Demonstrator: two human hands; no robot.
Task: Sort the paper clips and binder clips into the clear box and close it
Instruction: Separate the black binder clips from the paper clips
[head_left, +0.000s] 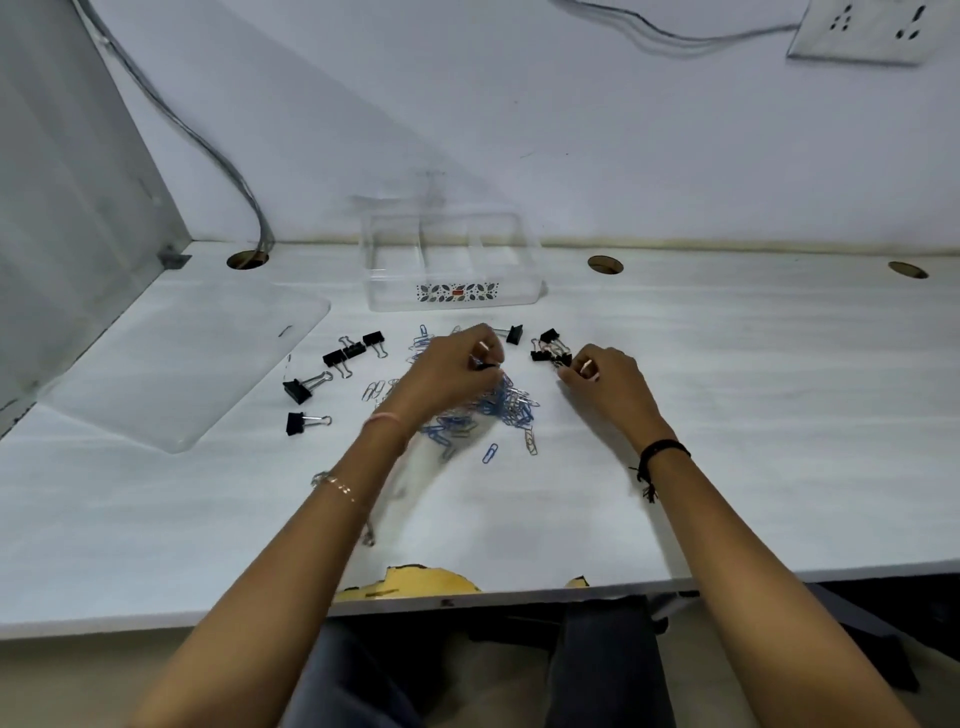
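Plainly, nothing is sorted yet. The clear plastic box with dividers (395, 299) stands open at upper centre of the frame with no clips showing inside, and its flat clear lid (182, 374) lies at the left. The blue and silver wire paper clips (511, 410) sit in a tangled heap at centre, with the black metal binder clips (298, 389) scattered on either side.

The left hand (452, 371) is over the heap, fingers curled together on something small and dark (too blurred to name). The right hand (605, 379) pinches a binder clip in the right-hand cluster.

Linked paper clips may lift as a chain and drop short of the box or into the wrong compartment. Wire handles may snag neighbouring binder clips. The nearly invisible lid could get knocked.
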